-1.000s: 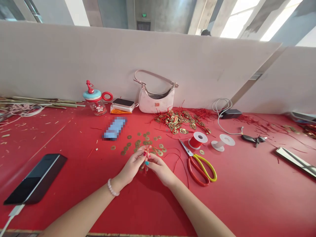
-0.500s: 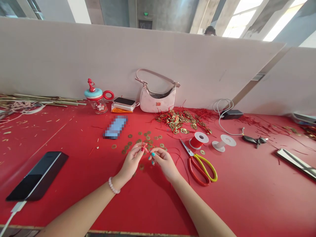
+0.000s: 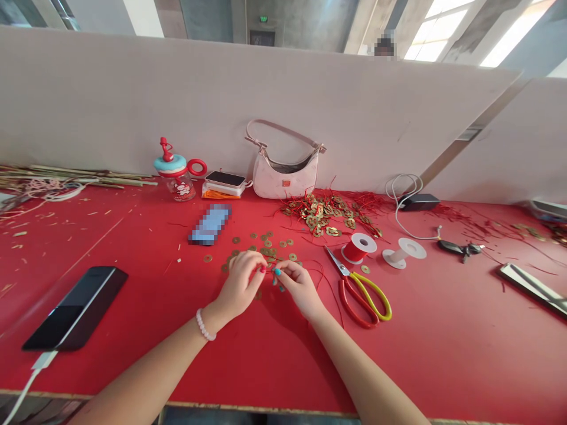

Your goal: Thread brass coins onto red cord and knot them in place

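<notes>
My left hand (image 3: 241,283) and my right hand (image 3: 299,283) meet fingertip to fingertip over the red table (image 3: 443,342). Both pinch a thin red cord (image 3: 321,274) with small brass coins on it; the pinched part is mostly hidden by my fingers. Loose brass coins (image 3: 270,247) lie scattered just beyond my hands. A bead bracelet sits on my left wrist. Red-and-yellow scissors (image 3: 361,289) lie to the right of my right hand.
A red cord spool (image 3: 358,248) and an empty white spool (image 3: 404,252) stand past the scissors. A heap of strung coins (image 3: 328,213), a pale handbag (image 3: 283,171) and a cup (image 3: 177,174) sit at the back wall. A dark phone (image 3: 75,307) charges at left.
My hands have moved slightly away from me, toward the loose coins, still pinched together on the cord. The view has tilted down a little.
</notes>
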A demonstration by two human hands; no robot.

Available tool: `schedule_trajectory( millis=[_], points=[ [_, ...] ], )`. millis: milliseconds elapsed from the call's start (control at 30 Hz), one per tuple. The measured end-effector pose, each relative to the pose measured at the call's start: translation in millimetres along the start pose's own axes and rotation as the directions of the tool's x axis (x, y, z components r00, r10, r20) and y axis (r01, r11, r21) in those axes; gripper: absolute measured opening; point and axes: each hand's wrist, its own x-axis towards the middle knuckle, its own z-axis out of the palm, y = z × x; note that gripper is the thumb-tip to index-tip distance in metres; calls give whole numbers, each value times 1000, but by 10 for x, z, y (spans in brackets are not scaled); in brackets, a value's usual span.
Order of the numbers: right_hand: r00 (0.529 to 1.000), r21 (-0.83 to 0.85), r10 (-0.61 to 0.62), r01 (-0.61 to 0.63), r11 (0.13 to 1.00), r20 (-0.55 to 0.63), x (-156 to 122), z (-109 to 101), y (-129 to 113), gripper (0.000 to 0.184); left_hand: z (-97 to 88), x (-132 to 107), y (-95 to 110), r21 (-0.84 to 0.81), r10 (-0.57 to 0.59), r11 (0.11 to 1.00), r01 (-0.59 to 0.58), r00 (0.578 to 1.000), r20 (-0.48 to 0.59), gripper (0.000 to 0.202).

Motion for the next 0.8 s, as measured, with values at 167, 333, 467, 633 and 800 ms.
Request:
schedule_trajectory(
  millis=[167,333,467,633,800],
  points=[
    [996,-98,-53,59,993,68,-29,20,-60,15,-2,6,16,143,78,983,-115,967,242,23],
    [994,-149,-91,99,984,63,-33,22,-86,10,35,0,-24,31,-12,1000,4,960,280,28],
    [996,-135,-86,89,987,27,-23,3,-61,11,38,-14,-10,-26,-75,996,83,975,211,26],
    [998,-116,-65,65,991,5,-17,-2,-46,12,24,-8,6,-102,-136,983,156,975,178,19],
    [997,-102,-73,74,992,14,-21,4,-51,13,25,16,-22,-108,-140,982,156,979,146,20]
  ],
)
